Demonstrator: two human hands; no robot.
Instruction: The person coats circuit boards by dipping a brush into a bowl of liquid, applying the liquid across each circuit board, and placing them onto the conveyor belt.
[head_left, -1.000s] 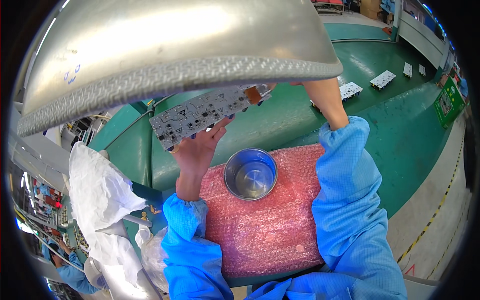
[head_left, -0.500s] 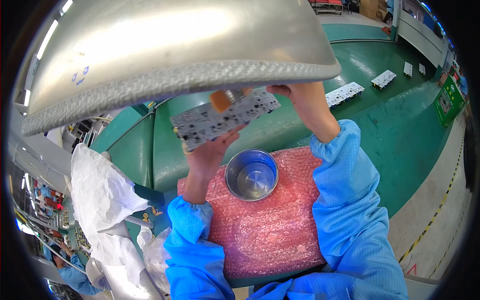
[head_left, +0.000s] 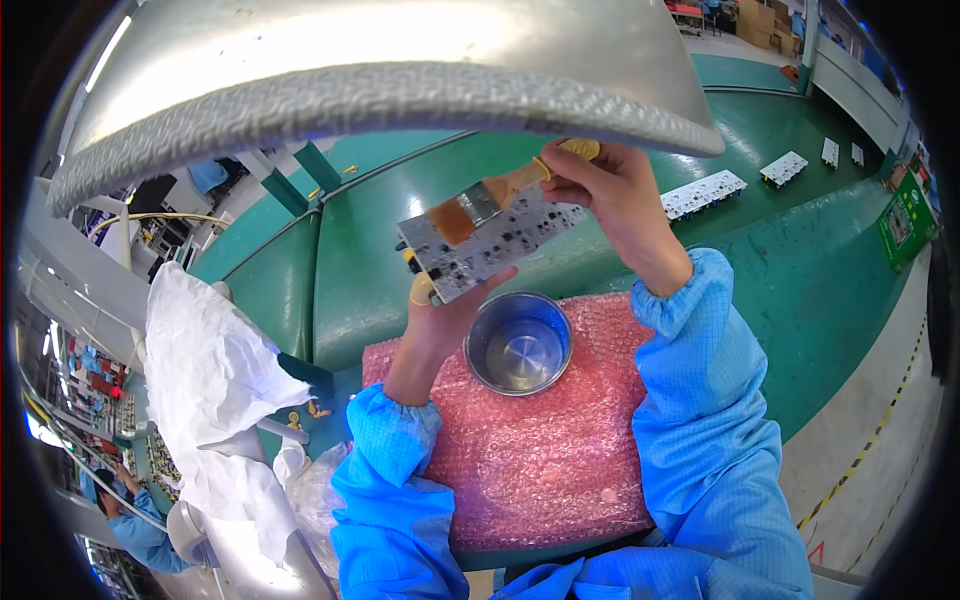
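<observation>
My left hand (head_left: 443, 315) is closed on the lower left end of a grey circuit board (head_left: 500, 250), which is dotted with small dark parts and tilted above the work surface. Gripped by its wooden handle, a flat brush (head_left: 462, 214) with orange-brown bristles and a metal band is in my right hand (head_left: 610, 195). The bristles lie over the board's upper left part; whether they touch it I cannot tell. Just below the board, a round metal bowl (head_left: 519, 343) with some clear liquid stands on pink bubble wrap (head_left: 540, 455).
A large metal hood (head_left: 400, 45) with a textured grey rim hangs over the far side. Several more circuit boards (head_left: 703, 195) lie along the green conveyor belt (head_left: 790, 240) at right. Crumpled white sheeting (head_left: 205, 350) covers something at left, and a person in blue (head_left: 145, 535) sits beyond.
The brush, formerly partly hidden under the hood rim, now shows its handle and my right hand's grip. The board has shifted right and tilted more. The whole view has moved slightly.
</observation>
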